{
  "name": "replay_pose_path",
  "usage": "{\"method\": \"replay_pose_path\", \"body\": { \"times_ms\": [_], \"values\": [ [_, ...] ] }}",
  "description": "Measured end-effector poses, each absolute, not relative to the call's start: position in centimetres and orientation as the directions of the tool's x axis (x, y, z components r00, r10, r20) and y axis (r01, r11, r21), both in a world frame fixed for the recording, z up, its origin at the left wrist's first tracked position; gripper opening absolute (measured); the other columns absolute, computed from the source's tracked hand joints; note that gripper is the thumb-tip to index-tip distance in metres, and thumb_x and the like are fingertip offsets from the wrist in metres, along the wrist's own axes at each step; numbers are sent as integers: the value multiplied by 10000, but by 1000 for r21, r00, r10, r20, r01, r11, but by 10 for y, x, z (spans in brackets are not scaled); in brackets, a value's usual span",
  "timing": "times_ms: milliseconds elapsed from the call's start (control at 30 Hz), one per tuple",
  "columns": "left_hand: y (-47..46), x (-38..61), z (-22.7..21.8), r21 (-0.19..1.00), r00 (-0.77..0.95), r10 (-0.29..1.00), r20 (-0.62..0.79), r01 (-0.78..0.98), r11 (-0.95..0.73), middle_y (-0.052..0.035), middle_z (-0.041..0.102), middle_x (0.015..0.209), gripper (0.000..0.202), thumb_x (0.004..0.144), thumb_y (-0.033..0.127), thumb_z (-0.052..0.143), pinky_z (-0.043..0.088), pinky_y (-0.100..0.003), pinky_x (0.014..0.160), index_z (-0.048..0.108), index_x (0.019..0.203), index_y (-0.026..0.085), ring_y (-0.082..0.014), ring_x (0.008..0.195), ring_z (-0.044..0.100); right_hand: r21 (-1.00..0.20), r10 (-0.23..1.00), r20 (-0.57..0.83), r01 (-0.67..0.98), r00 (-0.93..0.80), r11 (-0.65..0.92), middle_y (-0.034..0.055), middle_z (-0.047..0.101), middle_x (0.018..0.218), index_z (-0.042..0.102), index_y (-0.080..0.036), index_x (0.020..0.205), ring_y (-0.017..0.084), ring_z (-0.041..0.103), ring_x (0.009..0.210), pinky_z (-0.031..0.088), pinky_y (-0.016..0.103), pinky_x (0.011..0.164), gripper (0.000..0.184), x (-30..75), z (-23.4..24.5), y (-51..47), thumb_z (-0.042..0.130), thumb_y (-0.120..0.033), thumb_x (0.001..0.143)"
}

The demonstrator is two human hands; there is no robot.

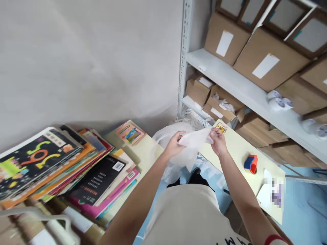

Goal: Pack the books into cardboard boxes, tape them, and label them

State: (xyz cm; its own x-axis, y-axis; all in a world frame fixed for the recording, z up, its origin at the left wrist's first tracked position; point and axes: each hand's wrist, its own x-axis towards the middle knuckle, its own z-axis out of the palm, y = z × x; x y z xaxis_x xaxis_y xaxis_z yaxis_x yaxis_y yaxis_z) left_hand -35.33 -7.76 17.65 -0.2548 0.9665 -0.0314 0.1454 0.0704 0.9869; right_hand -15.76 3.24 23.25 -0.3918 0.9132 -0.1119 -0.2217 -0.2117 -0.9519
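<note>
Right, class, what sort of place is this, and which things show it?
Probably a storeroom or packing area: cardboard boxes line the shelves, rolls sit beside them, and books are piled up opposite.

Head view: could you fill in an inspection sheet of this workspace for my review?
Surface: two pale yellow tabletops, left and right.
Things in hand: a translucent white plastic sheet.
Clutter: piled books at left; an orange-and-blue object on the right tabletop.
Hands: left hand and right hand both grip the sheet.
Cables: none clearly identifiable.
Surroundings: metal shelving with cardboard boxes and white rolls; blue floor.
</note>
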Motion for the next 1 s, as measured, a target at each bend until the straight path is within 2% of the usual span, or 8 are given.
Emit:
{"method": "replay_pose_path", "body": {
  "times_ms": [167,267,333,467,567,633,767,1000],
  "values": [
    [-61,-361,221,999,-85,996,-6,33,8,-57,707,1030,449,716,461,679,518,-310,811,633,1058,174,-213,947,661,-977,974,111,157,-200,144,52,657,971,577,-229,987,230,630,887,545,415,808,539,-103,247,33,835,-486,589],
    [-46,-348,242,990,61,998,-32,135,24,-29,712,960,412,691,463,689,517,-314,800,648,992,184,-207,880,660,-806,901,348,408,-260,429,151,537,1364,543,-216,1236,313,491,1282,433,507,1053,727,-79,259,17,836,-417,601],
    [-34,-334,251,981,202,979,-32,193,-8,-26,717,940,387,662,424,709,518,-319,804,660,964,186,-209,861,663,-737,866,381,458,-325,496,159,494,1437,489,-210,1342,309,433,1361,379,508,1111,773,-68,265,9,797,-367,651],
    [-10,-308,257,948,399,915,-58,310,-75,-57,725,1015,448,665,409,703,518,-336,846,670,1045,175,-229,913,673,-847,949,227,435,-221,304,91,710,1021,615,-188,1139,243,673,950,535,409,868,410,-41,260,8,599,-287,741],
    [6,-299,251,832,381,913,-147,547,-94,-71,715,1137,547,658,434,710,501,-336,903,658,1145,188,-253,1019,663,-935,997,68,346,-41,78,8,651,720,629,-192,872,146,581,558,487,275,550,217,-9,241,10,540,-339,739],
    [17,-295,244,676,305,915,-265,735,-49,-74,718,1167,574,631,413,743,493,-341,919,665,1163,212,-279,1065,660,-959,997,-17,281,79,-38,-37,549,588,596,-197,789,105,453,445,388,234,446,233,13,226,6,539,-420,754],
    [38,-270,225,355,97,933,-346,934,35,-108,730,1165,489,689,352,725,483,-410,916,679,1163,240,-340,1148,635,-955,948,-195,172,253,-243,-99,344,469,555,-208,747,97,314,413,304,226,396,375,48,192,-4,529,-581,768],
    [86,-197,188,366,242,857,-455,928,-68,-93,715,1212,378,774,292,663,485,-309,873,678,1144,217,-239,1065,666,-956,937,-191,161,291,-245,-48,512,616,599,-197,799,123,461,547,414,237,500,496,90,139,-4,527,-687,771]
  ]
}}
